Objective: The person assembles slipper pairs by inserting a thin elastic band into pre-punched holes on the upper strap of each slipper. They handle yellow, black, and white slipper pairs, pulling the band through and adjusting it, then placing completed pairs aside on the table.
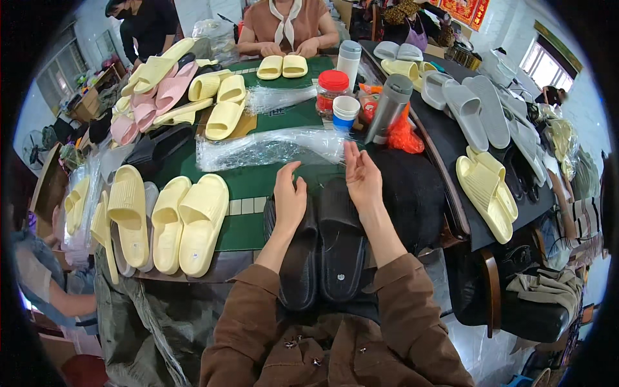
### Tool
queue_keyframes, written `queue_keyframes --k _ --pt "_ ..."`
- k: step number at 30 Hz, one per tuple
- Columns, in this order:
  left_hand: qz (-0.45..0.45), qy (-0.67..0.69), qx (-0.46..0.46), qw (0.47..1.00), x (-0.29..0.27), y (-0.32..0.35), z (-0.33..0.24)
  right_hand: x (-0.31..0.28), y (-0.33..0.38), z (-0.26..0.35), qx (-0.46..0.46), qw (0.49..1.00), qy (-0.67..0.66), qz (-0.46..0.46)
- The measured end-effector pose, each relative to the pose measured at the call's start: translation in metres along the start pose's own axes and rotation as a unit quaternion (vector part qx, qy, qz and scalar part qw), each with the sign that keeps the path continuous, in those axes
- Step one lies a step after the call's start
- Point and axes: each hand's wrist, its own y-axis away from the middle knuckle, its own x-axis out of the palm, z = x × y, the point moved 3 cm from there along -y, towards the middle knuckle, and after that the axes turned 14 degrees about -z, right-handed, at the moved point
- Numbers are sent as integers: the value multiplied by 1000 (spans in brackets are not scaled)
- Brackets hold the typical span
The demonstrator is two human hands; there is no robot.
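A pair of black slippers lies side by side in front of me, a left slipper (294, 258) and a right slipper (342, 248) with a small round sticker on its heel. Over the left slipper's toe end hovers my left hand (290, 198), fingers bent and thumb apart. My right hand (363, 175) is raised beyond the other toe, fingers extended and palm turned inward. No firm hold shows in either hand. Just beyond them lies a stack of clear plastic bags (267, 148); its right end reaches my right fingertips, and whether they touch it I cannot tell.
Cream slippers (204, 219) stand at left, beside heaped pink slippers (173, 87). A steel flask (389, 106), a paper cup (345, 116) and a red-lidded jar (332, 90) stand beyond my right hand. Grey slippers (467, 116) cover the right table. A person sits opposite, hands near cream slippers (282, 66).
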Motion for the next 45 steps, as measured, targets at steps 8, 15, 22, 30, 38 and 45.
queue_keyframes --k 8,15,22,30,38,45 --pt "17 -43 57 997 -2 -1 -13 60 101 47 -432 871 214 89" --pt "55 -39 -13 998 7 1 -6 77 181 75 -613 688 364 136" --pt "58 -41 -6 997 -2 0 -11 54 194 90 -626 659 410 79" --pt "60 -42 4 997 -2 0 -16 64 240 140 -755 554 349 17" --pt "55 -28 1 998 1 1 -13 53 276 219 -663 667 338 -26" --pt "67 -5 -13 998 5 3 -11 25 263 307 -660 488 544 -174"
